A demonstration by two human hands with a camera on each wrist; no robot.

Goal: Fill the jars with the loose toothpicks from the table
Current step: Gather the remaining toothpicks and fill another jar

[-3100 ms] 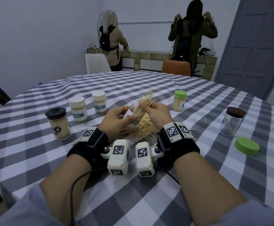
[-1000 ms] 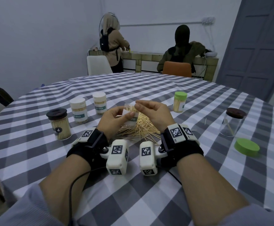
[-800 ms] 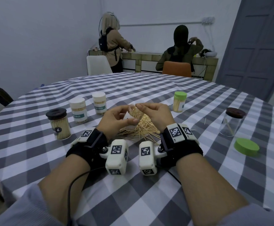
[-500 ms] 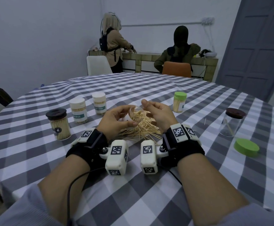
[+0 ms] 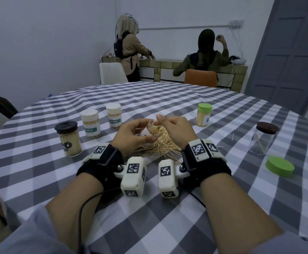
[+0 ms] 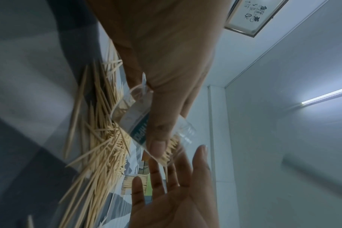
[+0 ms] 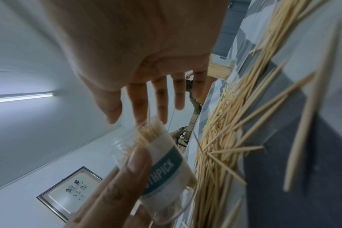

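My left hand [image 5: 135, 133] grips a small clear jar [image 6: 136, 123] with a teal "TOOTHPICK" label, tilted so its mouth faces my right hand. Toothpicks [image 7: 149, 134] stand packed inside it, their ends showing at the mouth. My right hand [image 5: 174, 128] is beside the mouth with straight, spread fingers [image 7: 158, 98] close to the toothpick ends and holds nothing. A loose pile of toothpicks [image 5: 159, 147] lies on the checked tablecloth under and in front of both hands.
To the left stand a black-lidded jar [image 5: 68, 140] and two white-lidded jars [image 5: 90, 123] [image 5: 114, 116], all full. A green-lidded jar [image 5: 203, 115] is behind on the right. At the far right are a nearly empty brown-lidded jar [image 5: 265, 138] and a loose green lid [image 5: 280, 166]. Two persons are at the back counter.
My right hand held a bunch of toothpicks above the jar; those now sit inside it. The jar has tilted toward me and my right fingers have opened at its mouth.
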